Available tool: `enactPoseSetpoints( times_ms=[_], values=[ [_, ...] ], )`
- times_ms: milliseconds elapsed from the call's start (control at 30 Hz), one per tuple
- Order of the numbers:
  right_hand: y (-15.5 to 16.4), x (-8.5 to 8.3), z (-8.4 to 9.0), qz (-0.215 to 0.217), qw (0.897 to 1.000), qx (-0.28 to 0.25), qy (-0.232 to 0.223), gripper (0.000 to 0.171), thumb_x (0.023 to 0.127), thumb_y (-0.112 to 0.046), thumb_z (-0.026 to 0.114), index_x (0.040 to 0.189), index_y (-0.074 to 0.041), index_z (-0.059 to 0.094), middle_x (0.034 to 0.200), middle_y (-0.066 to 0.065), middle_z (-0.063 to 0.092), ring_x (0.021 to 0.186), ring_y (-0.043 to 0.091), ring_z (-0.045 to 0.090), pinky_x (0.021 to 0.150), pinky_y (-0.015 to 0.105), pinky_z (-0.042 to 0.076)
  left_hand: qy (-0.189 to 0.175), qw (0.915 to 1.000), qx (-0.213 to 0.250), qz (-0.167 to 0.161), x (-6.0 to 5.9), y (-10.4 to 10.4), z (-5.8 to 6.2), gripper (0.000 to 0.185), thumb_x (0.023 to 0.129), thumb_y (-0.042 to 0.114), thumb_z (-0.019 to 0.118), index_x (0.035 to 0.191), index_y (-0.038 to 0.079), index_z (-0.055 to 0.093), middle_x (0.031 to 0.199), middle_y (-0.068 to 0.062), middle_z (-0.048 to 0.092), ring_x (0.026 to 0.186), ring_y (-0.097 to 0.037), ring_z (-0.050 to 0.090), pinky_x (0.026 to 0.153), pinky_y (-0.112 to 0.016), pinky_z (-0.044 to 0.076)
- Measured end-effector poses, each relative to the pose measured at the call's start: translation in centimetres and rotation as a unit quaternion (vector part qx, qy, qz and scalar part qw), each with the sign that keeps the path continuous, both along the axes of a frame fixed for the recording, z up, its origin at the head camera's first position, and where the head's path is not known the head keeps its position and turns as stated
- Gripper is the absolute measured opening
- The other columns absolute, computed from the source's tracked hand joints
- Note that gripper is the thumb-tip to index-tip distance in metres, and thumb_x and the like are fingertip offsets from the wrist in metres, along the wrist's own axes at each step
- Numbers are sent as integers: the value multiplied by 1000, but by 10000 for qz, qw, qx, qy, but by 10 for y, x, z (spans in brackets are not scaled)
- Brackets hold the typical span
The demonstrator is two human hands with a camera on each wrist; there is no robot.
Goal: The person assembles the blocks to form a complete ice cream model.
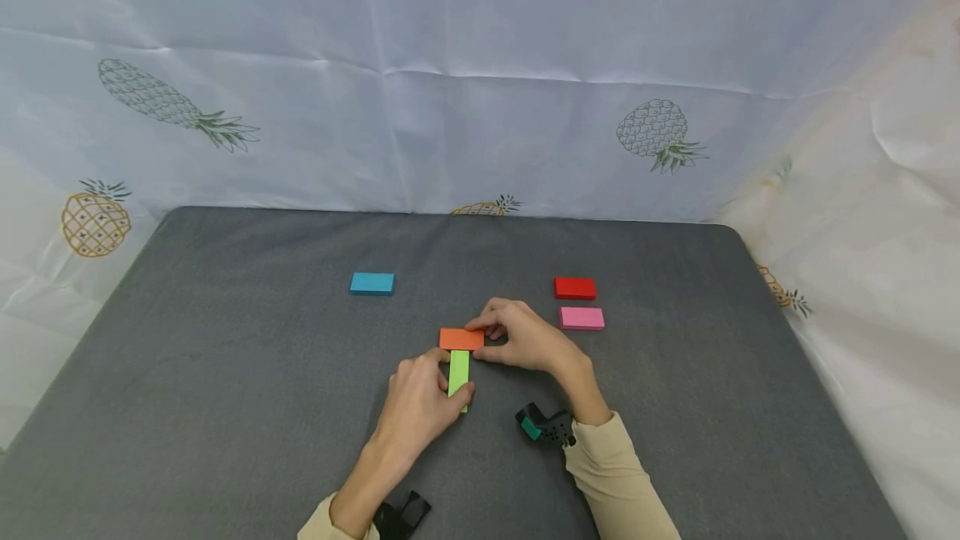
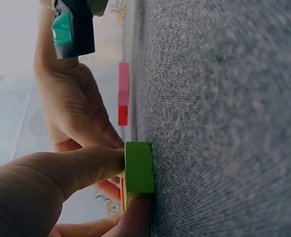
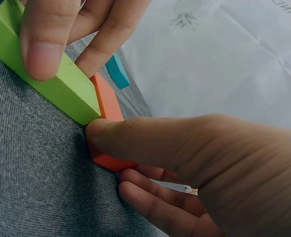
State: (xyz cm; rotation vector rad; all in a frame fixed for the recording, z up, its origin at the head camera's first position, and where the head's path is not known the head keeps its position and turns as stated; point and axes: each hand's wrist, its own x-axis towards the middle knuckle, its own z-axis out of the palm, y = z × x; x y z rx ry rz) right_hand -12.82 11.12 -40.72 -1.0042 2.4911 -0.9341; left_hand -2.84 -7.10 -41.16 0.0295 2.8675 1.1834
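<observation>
A green block (image 1: 458, 376) lies lengthwise on the grey table (image 1: 225, 373), its far end touching an orange block (image 1: 461, 339) laid crosswise, making a T. My left hand (image 1: 420, 407) pinches the green block (image 2: 139, 168) (image 3: 47, 74) between thumb and fingers. My right hand (image 1: 525, 336) pinches the orange block (image 3: 106, 123) at its right end, thumb on the near side and fingers on the far side.
A blue block (image 1: 372, 283) lies at the back left of the table. A red block (image 1: 575, 288) and a pink block (image 1: 581, 318) lie just right of my right hand. A pineapple-print cloth (image 1: 480, 82) backs the table and hangs at the right.
</observation>
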Motion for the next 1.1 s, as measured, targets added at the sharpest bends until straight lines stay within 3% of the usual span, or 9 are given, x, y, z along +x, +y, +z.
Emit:
enactPoseSetpoints(
  times_ms=[1100],
  values=[
    [1, 0, 0, 55, 10000, 10, 8, 35, 90, -17, 79, 123, -6, 74, 105, 5, 68, 93, 15, 63, 87, 25, 56, -57, 10000, 35, 6, 0, 0, 0, 45, 81, 15, 86, 116, -7, 69, 67, -3, 61, 47, -8, 49, 44, -23, 41]
  ],
)
